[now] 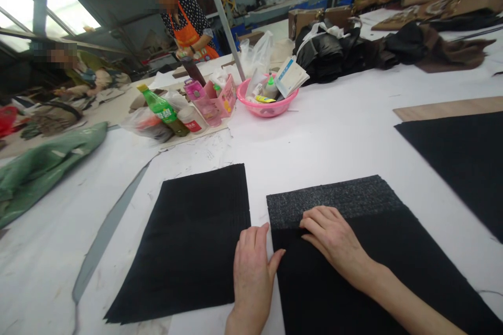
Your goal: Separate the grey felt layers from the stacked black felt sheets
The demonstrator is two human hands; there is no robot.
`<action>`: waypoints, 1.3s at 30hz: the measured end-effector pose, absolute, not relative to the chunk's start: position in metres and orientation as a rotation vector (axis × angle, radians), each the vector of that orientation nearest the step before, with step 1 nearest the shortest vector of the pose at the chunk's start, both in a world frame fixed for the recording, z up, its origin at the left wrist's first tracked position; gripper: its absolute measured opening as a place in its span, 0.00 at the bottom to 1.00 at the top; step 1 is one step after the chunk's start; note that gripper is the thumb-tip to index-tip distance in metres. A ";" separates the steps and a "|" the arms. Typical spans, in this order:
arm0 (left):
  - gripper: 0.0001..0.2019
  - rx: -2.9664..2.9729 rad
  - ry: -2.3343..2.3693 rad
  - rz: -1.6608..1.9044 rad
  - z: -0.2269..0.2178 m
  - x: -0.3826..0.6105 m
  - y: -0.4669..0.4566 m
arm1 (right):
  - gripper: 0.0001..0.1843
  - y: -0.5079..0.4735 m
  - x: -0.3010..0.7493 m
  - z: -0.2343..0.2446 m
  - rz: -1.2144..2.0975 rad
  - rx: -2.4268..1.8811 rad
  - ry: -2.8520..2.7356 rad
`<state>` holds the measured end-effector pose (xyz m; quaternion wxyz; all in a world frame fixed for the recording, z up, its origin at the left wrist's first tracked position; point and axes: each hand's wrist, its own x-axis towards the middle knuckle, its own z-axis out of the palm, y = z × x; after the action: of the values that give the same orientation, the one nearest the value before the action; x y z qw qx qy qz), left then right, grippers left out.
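Observation:
On the white table lies a stack of black cloth panels [188, 241], its layered edges showing. My left hand [253, 272] rests between this stack and a second black cloth [346, 298]. Its fingers are stretched over the stack's right edge, and its thumb points apart toward the second cloth. A speckled dark grey strip [334, 199] shows beyond the upper edge of that second cloth. My right hand [330, 238] lies at this edge, its fingers bent and the thumb near the index finger, closed on the black cloth. The fingertips partly hide the edge.
A pink basin [269, 107] with bottles and papers, a green bottle [165, 112] and a pink box [226, 97] stand beyond. More black cloth [463, 157] lies right, green fabric [51, 162] left. A person in an orange apron [192, 31] stands across; other people work nearby.

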<state>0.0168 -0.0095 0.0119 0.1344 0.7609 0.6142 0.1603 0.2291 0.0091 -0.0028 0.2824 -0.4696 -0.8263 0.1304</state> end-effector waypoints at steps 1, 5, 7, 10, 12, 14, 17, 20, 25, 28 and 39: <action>0.22 2.200 1.772 0.469 0.012 0.017 -0.009 | 0.15 0.009 0.229 -0.004 0.345 -1.260 -2.213; 0.16 2.203 1.745 0.436 0.013 0.018 -0.010 | 0.14 0.009 0.229 -0.008 0.311 -1.260 -2.213; 0.14 2.224 1.747 0.422 0.013 0.018 -0.010 | 0.13 0.008 0.229 -0.010 0.301 -1.254 -2.211; 0.14 2.275 1.757 0.394 0.011 0.018 -0.010 | 0.11 0.007 0.229 -0.011 0.323 -1.252 -2.191; 0.15 2.303 1.769 0.376 0.011 0.017 -0.010 | 0.09 0.006 0.230 -0.011 0.339 -1.252 -2.177; 0.15 2.322 1.772 0.355 0.011 0.017 -0.010 | 0.09 0.005 0.230 -0.010 0.353 -1.261 -2.167; 0.15 2.345 1.758 0.335 0.013 0.016 -0.010 | 0.11 0.006 0.225 -0.007 0.372 -1.273 -2.169; 0.16 2.386 1.744 0.325 0.014 0.015 -0.010 | 0.16 0.011 0.214 -0.005 0.375 -1.268 -2.243; 0.18 2.414 1.761 0.277 0.016 0.017 -0.012 | 0.16 0.018 0.198 -0.006 0.362 -1.316 -2.325; 0.19 2.405 1.760 0.240 0.017 0.018 -0.012 | 0.15 0.017 0.198 -0.005 0.425 -1.298 -2.276; 0.21 2.292 1.781 0.269 0.026 0.022 -0.011 | 0.11 0.005 0.221 -0.017 0.394 -0.972 -2.248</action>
<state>0.0223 -0.0108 0.0257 0.1132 0.7813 0.6070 0.0916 0.2212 0.0055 -0.0172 0.3245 -0.3708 -0.8571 0.1503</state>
